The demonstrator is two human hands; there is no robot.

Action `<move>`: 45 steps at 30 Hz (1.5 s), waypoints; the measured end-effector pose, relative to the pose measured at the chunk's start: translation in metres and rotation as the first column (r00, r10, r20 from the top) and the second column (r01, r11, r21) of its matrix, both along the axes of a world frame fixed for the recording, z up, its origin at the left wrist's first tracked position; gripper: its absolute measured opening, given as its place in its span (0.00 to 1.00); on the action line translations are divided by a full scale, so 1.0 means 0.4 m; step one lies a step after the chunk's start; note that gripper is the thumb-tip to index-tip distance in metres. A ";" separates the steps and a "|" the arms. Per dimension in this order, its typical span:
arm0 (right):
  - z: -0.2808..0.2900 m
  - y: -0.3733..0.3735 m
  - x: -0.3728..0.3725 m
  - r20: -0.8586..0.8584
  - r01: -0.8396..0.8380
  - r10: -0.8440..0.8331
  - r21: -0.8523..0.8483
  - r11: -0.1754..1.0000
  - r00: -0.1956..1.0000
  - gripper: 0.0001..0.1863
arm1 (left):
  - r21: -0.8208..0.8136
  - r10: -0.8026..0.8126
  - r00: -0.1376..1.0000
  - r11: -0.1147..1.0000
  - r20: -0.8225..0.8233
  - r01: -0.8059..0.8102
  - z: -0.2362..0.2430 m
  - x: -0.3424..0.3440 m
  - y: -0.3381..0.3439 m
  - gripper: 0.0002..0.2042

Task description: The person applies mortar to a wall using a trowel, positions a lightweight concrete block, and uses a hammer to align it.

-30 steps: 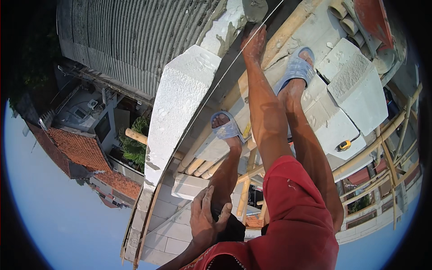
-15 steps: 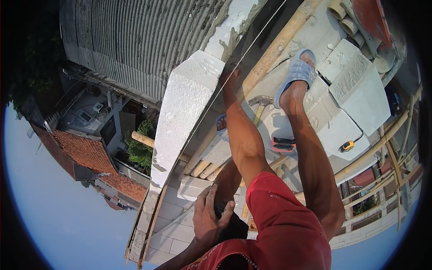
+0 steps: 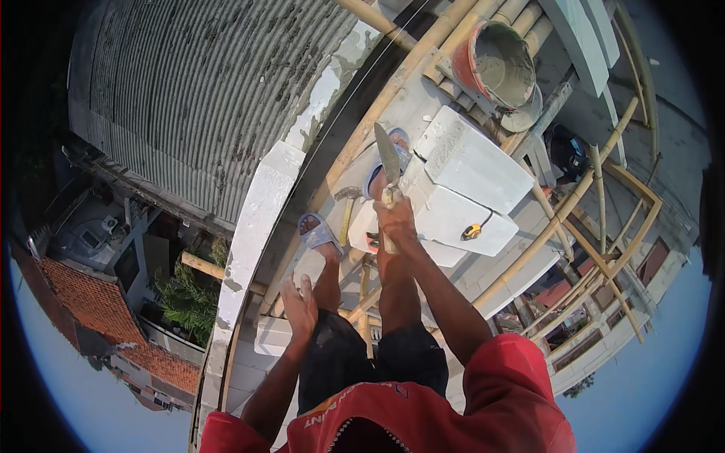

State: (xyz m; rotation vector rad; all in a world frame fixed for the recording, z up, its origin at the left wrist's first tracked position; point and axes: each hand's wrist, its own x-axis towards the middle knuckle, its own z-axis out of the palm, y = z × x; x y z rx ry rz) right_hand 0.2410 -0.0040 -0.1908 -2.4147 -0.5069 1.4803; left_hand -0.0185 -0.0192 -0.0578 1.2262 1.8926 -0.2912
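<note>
My right hand [image 3: 394, 217] grips the handle of a pointed trowel [image 3: 387, 151] held upright in the middle of the view, over my right leg. My left hand [image 3: 300, 302] hangs lower to the left with fingers apart, holding nothing, beside my left shin. My sandalled left foot [image 3: 316, 230] rests near the long white block ledge [image 3: 257, 196] with wet mortar along it. Right of the trowel lie white blocks [image 3: 468, 170] with a yellow tape measure [image 3: 474, 231] on them. A hammer-like tool [image 3: 350, 193] and a small red-and-black object [image 3: 371, 241] lie by my legs.
A red bucket [image 3: 506, 64] of mortar stands at the upper right among bamboo poles. Bamboo scaffolding [image 3: 604, 219] spans the right side. Past the ledge on the left are a corrugated roof [image 3: 189, 113] and, far below, tiled roofs [image 3: 91, 302]. A taut string runs along the ledge.
My right hand has come back from reaching along the dark gap and now holds the trowel. My left hand has moved up and left. The view has swung, showing the bucket fully.
</note>
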 end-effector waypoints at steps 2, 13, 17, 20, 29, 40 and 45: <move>0.178 0.000 0.190 0.218 -0.172 0.128 0.199 0.965 0.968 0.27 | 0.087 0.011 0.999 0.996 -0.034 -0.007 -0.044 0.022 0.101 0.30; 0.100 0.319 0.961 0.522 -0.419 0.601 -0.433 0.798 0.605 0.22 | -0.110 0.590 0.807 0.800 -0.031 -0.589 -0.462 -0.109 0.396 0.43; -0.124 0.367 1.016 0.514 -0.661 0.711 -0.321 0.678 0.479 0.20 | -0.264 0.539 0.837 0.825 0.098 -0.500 -0.473 -0.122 0.389 0.40; -0.116 0.345 1.050 0.357 -0.605 0.651 -0.246 0.757 0.670 0.21 | -0.304 0.531 0.846 0.813 0.038 -0.496 -0.440 -0.157 0.392 0.37; 0.002 0.227 1.035 0.442 -0.340 0.410 -0.232 0.911 0.798 0.28 | -0.346 0.488 0.873 0.816 -0.015 -0.463 -0.356 -0.061 0.426 0.36; -0.109 0.305 1.094 0.520 -0.762 0.704 -0.145 0.631 0.484 0.25 | -0.428 0.462 0.887 0.802 0.006 -0.416 -0.317 -0.031 0.447 0.44; 0.003 0.250 1.101 0.072 -0.253 0.260 -0.092 0.963 0.963 0.28 | -0.434 0.445 0.895 0.813 0.031 -0.389 -0.329 -0.052 0.436 0.44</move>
